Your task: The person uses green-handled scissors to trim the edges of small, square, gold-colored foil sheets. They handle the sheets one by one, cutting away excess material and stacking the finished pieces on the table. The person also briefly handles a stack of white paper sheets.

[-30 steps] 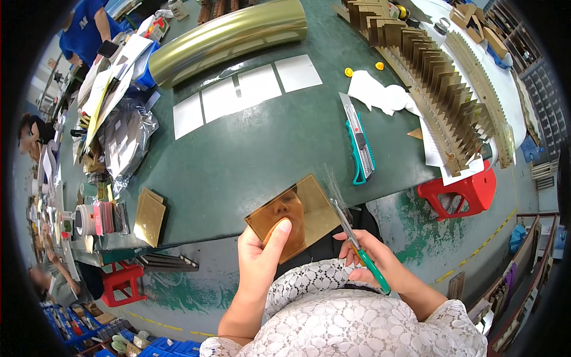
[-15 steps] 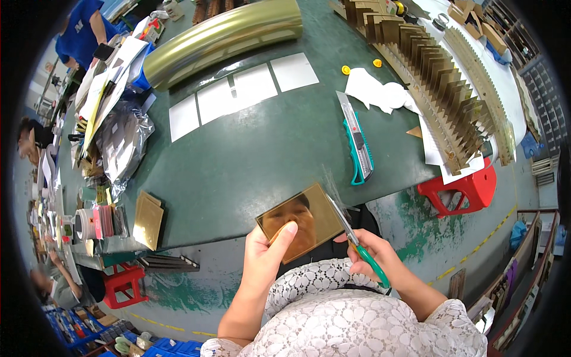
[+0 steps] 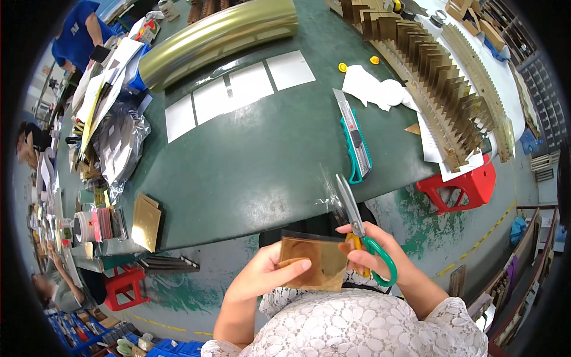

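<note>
The grip of the left hand point(image 3: 264, 275) pinches the left end of a glossy amber plate point(image 3: 321, 262), thumb across its face, with its long axis running roughly left to right before the person's body, while the right hand point(image 3: 380, 244) closes round green-handled scissors point(image 3: 358, 228), its fingertips at the plate's right edge, whether touching I cannot tell. The scissors slant up and away, crosswise to the plate, between it and the teal utility knife point(image 3: 355, 143) on the green desk point(image 3: 226, 178); wispy clear film point(image 3: 330, 193) sits just beside the blade tips, and more amber plates point(image 3: 146, 223) lie well off to the left.
</note>
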Demonstrator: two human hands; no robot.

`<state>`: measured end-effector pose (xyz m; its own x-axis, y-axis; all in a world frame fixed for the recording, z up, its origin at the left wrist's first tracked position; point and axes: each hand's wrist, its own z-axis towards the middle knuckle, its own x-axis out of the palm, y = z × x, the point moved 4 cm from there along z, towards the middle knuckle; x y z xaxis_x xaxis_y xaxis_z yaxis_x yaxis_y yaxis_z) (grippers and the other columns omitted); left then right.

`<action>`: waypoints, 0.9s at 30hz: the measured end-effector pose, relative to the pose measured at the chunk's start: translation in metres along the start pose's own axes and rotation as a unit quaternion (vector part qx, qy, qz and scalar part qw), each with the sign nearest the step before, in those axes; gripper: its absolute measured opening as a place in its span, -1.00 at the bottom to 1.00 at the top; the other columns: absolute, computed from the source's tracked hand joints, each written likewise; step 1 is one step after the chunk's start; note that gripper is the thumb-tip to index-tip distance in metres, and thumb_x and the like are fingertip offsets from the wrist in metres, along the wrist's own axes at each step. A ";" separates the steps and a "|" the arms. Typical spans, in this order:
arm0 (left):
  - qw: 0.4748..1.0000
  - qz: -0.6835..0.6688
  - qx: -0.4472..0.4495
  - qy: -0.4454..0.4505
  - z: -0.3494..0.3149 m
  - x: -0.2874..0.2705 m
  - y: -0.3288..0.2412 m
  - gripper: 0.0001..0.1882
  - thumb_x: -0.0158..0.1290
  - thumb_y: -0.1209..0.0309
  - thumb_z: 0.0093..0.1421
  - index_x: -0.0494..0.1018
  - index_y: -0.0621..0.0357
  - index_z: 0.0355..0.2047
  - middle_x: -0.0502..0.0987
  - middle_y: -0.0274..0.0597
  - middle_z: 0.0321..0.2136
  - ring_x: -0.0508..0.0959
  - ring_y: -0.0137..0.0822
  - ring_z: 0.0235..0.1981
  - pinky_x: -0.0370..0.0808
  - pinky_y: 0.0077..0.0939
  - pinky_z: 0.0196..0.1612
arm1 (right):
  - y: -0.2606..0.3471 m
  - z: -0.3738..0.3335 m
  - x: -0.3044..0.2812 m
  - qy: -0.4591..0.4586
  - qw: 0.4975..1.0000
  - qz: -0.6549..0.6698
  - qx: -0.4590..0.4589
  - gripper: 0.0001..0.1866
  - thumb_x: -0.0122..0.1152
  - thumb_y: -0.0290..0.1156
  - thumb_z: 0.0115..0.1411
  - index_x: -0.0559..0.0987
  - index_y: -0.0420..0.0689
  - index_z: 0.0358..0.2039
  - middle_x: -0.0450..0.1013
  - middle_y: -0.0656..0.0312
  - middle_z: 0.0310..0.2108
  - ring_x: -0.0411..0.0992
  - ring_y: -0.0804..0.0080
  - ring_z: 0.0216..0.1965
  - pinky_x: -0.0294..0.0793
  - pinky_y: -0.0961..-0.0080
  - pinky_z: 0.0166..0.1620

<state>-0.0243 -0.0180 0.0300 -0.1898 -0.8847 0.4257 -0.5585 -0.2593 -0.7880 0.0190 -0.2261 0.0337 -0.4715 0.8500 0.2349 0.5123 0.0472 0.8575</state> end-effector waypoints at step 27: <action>0.917 -0.038 0.275 -0.286 0.000 -0.005 -0.034 -0.72 0.01 0.52 0.27 0.37 0.31 -0.01 0.54 -0.21 -0.17 0.51 -0.54 -0.19 0.44 -0.66 -0.13 | -0.017 -0.007 0.009 0.104 0.992 -0.052 -0.049 -0.30 0.40 -0.42 0.03 0.28 -0.13 0.17 0.34 0.29 -0.23 0.32 0.58 -0.25 0.35 0.60 -0.14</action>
<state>-0.0043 -0.0050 0.0541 0.3749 -0.8735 0.3106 -0.0310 -0.3467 -0.9375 0.0009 -0.2233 0.0240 -0.6615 0.7159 0.2235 0.3853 0.0688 0.9202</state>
